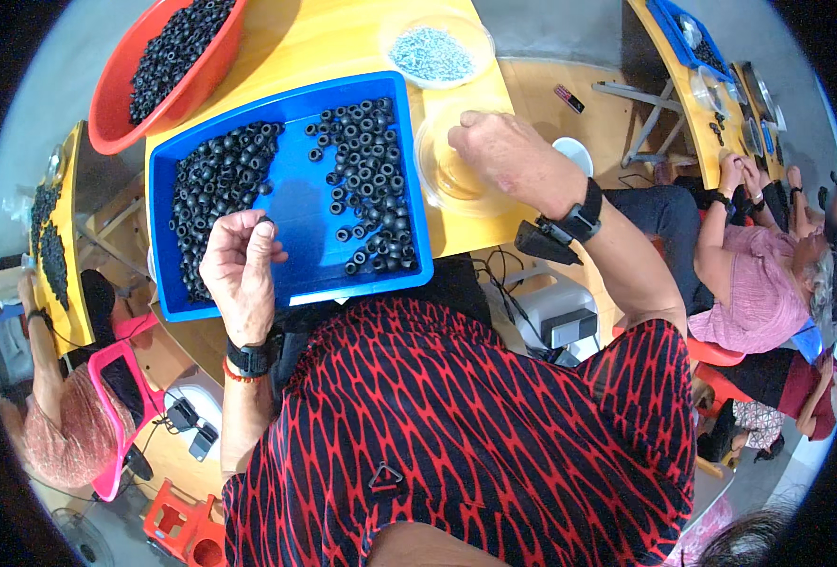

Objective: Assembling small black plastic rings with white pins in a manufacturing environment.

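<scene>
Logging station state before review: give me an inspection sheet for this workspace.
Surface: yellow table, crowded with containers.
Job's things: blue tray holding black rubber rings in two heaps; left hand pinches one ring over the tray; right hand rests on the rim of a clear bowl.
Clutter: red basin with more black rings; clear dish of small pale metal parts.
Grippers: both bare hands, black wrist straps.
Cables: black leads under the table by a grey box.
Surroundings: co-workers seated at tables on both sides.
</scene>
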`<state>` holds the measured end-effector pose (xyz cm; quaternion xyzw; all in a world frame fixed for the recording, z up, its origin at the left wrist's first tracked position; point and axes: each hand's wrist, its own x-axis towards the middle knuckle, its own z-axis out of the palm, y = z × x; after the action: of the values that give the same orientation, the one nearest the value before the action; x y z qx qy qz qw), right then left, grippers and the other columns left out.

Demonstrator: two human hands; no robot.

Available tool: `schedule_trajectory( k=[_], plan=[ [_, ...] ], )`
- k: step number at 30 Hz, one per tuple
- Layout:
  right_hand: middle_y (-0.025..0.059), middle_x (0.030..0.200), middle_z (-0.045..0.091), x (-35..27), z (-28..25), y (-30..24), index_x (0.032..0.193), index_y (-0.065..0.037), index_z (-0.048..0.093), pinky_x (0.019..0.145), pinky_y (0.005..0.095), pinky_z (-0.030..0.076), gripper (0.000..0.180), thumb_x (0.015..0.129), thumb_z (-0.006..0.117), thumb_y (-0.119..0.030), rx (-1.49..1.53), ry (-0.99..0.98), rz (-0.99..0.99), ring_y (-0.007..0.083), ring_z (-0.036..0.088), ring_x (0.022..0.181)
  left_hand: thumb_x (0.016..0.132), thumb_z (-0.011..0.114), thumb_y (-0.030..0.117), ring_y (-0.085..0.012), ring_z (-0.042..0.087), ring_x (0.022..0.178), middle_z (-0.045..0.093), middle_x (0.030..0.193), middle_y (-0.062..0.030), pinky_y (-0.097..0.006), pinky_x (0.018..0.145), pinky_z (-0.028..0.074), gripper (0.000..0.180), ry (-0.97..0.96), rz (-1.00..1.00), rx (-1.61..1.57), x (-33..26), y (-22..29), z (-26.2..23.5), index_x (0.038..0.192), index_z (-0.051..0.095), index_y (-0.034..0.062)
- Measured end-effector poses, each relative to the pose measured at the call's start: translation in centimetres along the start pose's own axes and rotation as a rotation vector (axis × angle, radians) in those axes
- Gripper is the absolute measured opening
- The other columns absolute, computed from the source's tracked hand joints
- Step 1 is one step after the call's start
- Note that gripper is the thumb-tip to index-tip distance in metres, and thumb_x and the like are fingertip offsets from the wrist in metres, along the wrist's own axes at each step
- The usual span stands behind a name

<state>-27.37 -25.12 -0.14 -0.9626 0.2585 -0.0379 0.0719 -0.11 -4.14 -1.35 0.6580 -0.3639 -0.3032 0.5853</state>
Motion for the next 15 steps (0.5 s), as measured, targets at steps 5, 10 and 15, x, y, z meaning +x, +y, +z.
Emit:
schedule_trajectory(
  k=[5,10,15],
  plan=[
    [0.0217,0.092,0.065,0.6,0.3,-0.1,0.083,0.001,0.063,0.075,0.0429,0.053,0.01,0.079,0.056,-0.005,-0.004,-0.066,-0.01,0.0377,0.065,0.089,0.093,0.066,0.012,-0.0102,0.06,0.07,0.064,0.088,-0.004,-0.026,0.063,0.054,0.015,-0.017,0.01,-0.034,0.1,-0.3,-0.2,0.104,0.062,0.002],
    [0.0175,0.085,0.066,0.1,-1.8,-0.3,0.086,0.002,0.065,0.068,0.0384,0.052,0.008,0.08,0.061,-0.002,0.321,0.192,-0.056,0.034,0.065,0.078,0.093,0.066,0.011,-0.0109,0.062,0.073,0.064,0.088,-0.004,-0.027,0.065,0.055,0.016,-0.023,-0.014,-0.081,0.2,0.0,-0.2,0.105,0.062,0.0011],
    [0.0014,0.085,0.068,0.4,-3.9,-3.3,0.104,-0.001,0.069,0.06,0.0219,0.05,0.015,0.09,0.066,-0.003,1.155,0.085,0.207,0.0086,0.065,0.072,0.092,0.066,0.009,-0.0119,0.063,0.073,0.065,0.09,-0.0064,-0.029,0.066,0.057,0.016,-0.03,-0.002,-0.15,0.2,-0.3,-0.5,0.105,0.061,-0.0001]
  ],
)
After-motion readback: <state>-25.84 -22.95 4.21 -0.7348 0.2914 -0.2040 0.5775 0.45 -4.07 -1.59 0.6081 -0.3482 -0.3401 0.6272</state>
